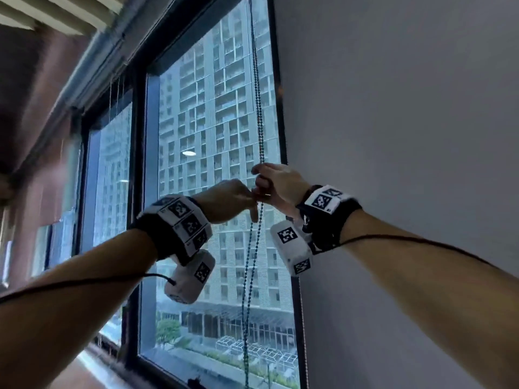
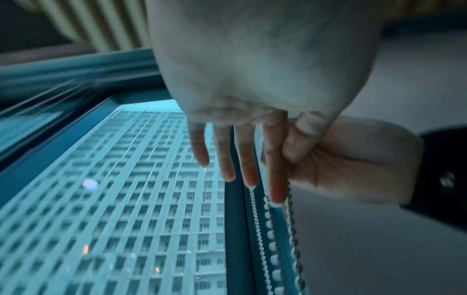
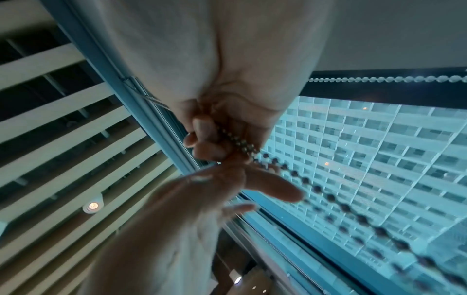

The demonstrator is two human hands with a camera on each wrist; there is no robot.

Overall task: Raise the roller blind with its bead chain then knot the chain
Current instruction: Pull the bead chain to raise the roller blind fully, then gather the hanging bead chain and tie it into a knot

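The bead chain point(image 1: 259, 130), two strands of small round metallic beads, is hung beside the dark window frame point(image 1: 276, 80) at the grey wall; no blind fabric is seen over the glass, so raising is judged done and knotting begun. Both strands are gripped in the curled right hand point(image 1: 276, 186). They are met by the left hand point(image 1: 229, 199), fingers mostly straight; a pinch cannot be confirmed. Forming a loop is needed next.

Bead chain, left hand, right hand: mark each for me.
bead chain point(image 1: 258, 113), head view, on the strands above the hands.
left hand point(image 1: 224, 200), head view, back of the hand.
right hand point(image 1: 278, 182), head view, back of the hand.
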